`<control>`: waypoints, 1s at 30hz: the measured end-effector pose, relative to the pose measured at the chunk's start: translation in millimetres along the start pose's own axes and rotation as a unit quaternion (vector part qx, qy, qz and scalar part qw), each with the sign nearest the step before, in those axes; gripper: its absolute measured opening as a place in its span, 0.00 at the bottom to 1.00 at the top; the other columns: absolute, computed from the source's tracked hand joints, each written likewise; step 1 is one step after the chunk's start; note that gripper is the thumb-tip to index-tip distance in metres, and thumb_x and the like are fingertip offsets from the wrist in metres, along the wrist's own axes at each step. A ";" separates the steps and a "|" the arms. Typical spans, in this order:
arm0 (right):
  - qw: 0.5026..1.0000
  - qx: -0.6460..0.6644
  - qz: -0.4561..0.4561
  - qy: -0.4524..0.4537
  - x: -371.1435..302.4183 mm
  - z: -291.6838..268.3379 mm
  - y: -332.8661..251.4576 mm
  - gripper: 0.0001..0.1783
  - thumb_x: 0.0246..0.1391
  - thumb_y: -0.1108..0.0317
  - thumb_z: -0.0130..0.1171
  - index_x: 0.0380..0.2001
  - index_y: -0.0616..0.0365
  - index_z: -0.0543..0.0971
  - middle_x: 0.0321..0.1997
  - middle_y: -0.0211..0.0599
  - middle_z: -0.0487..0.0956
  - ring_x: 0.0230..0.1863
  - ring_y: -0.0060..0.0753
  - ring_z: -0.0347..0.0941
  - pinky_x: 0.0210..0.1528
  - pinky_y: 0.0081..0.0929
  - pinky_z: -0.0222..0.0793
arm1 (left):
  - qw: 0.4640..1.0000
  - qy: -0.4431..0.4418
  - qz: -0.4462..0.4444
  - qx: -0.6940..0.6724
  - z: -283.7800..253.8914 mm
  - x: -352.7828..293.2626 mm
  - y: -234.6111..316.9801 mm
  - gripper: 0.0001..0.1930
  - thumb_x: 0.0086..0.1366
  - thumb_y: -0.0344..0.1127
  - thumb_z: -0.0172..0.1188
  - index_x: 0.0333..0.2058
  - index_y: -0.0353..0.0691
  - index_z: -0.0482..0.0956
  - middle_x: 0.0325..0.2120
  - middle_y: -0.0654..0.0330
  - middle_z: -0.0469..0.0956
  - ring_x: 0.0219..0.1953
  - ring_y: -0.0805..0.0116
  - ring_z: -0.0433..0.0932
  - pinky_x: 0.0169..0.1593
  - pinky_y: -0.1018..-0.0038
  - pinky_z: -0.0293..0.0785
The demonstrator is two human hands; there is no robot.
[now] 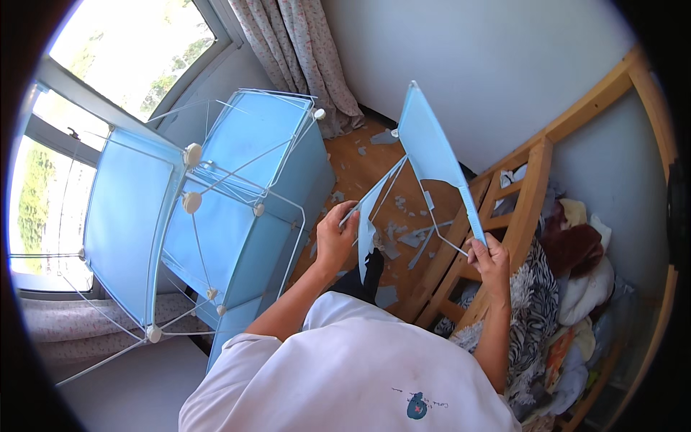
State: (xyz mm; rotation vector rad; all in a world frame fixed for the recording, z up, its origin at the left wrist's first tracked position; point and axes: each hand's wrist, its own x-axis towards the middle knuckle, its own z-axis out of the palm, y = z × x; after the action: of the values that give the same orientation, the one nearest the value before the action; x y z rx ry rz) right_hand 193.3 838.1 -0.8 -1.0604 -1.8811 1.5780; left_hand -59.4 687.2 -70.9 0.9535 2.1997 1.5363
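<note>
Gripping a torn light-blue panel [433,147] on a white wire frame [452,245], the two hands stand well apart, with the piece spread between and ahead of them in a V whose point lies away from the body. The left hand [337,234] is closed, thumb and fingers pinching the near end of the narrow torn flap [366,230]. The right hand [491,261] is also closed, fingers curled around the lower end of the larger section. That section's long axis runs forward from the right hand and slants left, up toward the plain wall [475,65]; the flap runs from the left hand forward and to the right to meet it. Whether the two are firmly joined there, I cannot tell.

Close on the left stands the light-blue cube storage rack [284,137], its white rods and round connectors [192,202] jutting out; the left hand is the nearer one to it. On the right, the wooden bed rail [529,191] runs just beside the right hand, with heaped clothes [572,263] beyond. Pale scraps [386,137] litter the brown floor [345,176] below the piece.
</note>
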 end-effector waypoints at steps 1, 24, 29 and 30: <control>0.997 -0.062 -0.046 -0.014 22.9 1.2 -12.8 0.11 0.56 0.67 0.51 0.27 0.65 0.75 0.14 0.29 0.70 0.16 0.16 0.63 0.19 0.15 0.56 | 1.000 -0.002 -0.006 -0.002 4.0 13.3 0.7 0.11 0.60 0.32 0.56 0.40 0.34 0.75 0.29 0.56 0.77 0.31 0.73 0.76 0.36 0.78 0.71; 0.893 -0.052 -0.243 -0.375 437.1 79.0 -133.7 0.08 0.55 0.70 0.51 0.34 0.63 0.76 0.15 0.27 0.69 0.16 0.13 0.61 0.18 0.14 0.54 | 0.965 0.217 -0.134 0.058 27.6 186.1 -2.9 0.09 0.56 0.30 0.58 0.37 0.36 0.77 0.30 0.55 0.79 0.30 0.67 0.77 0.34 0.76 0.72; 0.868 0.157 -0.071 -0.466 498.5 127.9 -163.5 0.11 0.57 0.64 0.51 0.34 0.62 0.75 0.14 0.25 0.65 0.12 0.11 0.52 0.14 0.11 0.45 | 0.926 0.316 -0.199 0.058 44.8 187.8 26.4 0.10 0.57 0.32 0.58 0.38 0.36 0.77 0.33 0.54 0.78 0.33 0.60 0.78 0.36 0.74 0.72; 0.855 0.199 -0.035 -0.477 508.1 141.1 -163.6 0.12 0.58 0.63 0.51 0.35 0.62 0.74 0.13 0.24 0.64 0.11 0.10 0.50 0.13 0.11 0.44 | 0.917 0.338 -0.204 0.065 49.3 186.4 29.5 0.10 0.57 0.32 0.58 0.38 0.36 0.77 0.33 0.54 0.78 0.33 0.61 0.77 0.36 0.74 0.72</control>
State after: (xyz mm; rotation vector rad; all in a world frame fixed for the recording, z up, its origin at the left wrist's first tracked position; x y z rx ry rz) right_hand -259.3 1148.5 59.7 0.0462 -1.9080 2.5748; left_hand -158.0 852.3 -39.0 -0.0735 2.7408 1.6794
